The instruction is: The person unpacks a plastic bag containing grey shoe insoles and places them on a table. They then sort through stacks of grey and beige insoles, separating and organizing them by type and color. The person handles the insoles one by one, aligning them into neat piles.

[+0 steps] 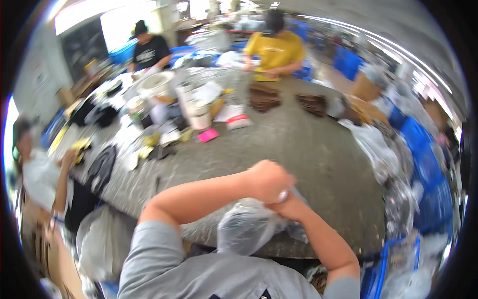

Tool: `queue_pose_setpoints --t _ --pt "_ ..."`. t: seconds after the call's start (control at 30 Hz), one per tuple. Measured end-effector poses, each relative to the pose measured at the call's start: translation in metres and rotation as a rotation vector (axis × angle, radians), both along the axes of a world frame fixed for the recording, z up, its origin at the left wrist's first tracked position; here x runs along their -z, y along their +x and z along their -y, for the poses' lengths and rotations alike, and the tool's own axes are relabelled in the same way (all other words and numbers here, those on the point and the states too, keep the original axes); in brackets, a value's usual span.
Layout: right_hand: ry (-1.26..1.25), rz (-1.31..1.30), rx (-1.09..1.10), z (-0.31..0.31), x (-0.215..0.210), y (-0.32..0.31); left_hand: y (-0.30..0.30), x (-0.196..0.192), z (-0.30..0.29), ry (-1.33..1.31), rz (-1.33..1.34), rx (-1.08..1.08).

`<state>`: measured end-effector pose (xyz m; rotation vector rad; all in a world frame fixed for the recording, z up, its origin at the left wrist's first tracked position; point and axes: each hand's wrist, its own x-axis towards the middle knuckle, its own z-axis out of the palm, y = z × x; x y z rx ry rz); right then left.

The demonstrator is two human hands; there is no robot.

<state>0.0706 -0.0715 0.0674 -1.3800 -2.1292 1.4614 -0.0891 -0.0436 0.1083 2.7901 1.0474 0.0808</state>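
My left hand (268,180) is closed into a fist at the top of a clear plastic bag (245,226), gripping its gathered neck. My right hand (293,205) sits just under and behind it, mostly hidden by the left fist, and also seems to pinch the bag's neck. The bag hangs full and rounded over the near edge of the grey table (308,149), in front of my grey shirt. What is inside the bag is blurred.
Dark brown stacks (264,97) lie at the table's far side before a person in a yellow shirt (275,50). White buckets (199,115), a pink card (208,135) and clutter fill the left. Another person (42,174) sits at left. Blue crates and plastic bags (423,164) line the right.
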Motion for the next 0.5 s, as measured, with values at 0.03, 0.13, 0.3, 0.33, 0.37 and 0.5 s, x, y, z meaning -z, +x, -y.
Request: queue_pose_setpoints --t 0.03,0.13,0.3,0.33,0.37,0.5 --pt "0.005 -0.051 0.044 0.002 0.011 0.003 -0.002 0.008 -0.005 0.141 0.291 0.131" --pt "-0.121 -0.281 0.114 -0.001 0.041 0.016 -0.032 0.039 -0.013 -0.249 0.722 0.246" --pt "-0.341 -0.649 0.316 -0.002 0.062 0.019 -0.047 0.064 0.007 -0.415 0.783 -0.259" --pt "-0.359 -0.715 0.394 0.0 0.058 0.012 -0.046 0.067 0.015 -0.606 0.851 -0.413" --pt "-0.437 -0.81 0.333 0.0 0.058 0.019 -0.039 0.04 0.035 -0.815 0.905 -0.539" --pt "-0.449 -0.86 0.304 0.001 0.054 0.027 -0.033 0.054 0.073 -0.811 0.885 -0.338"
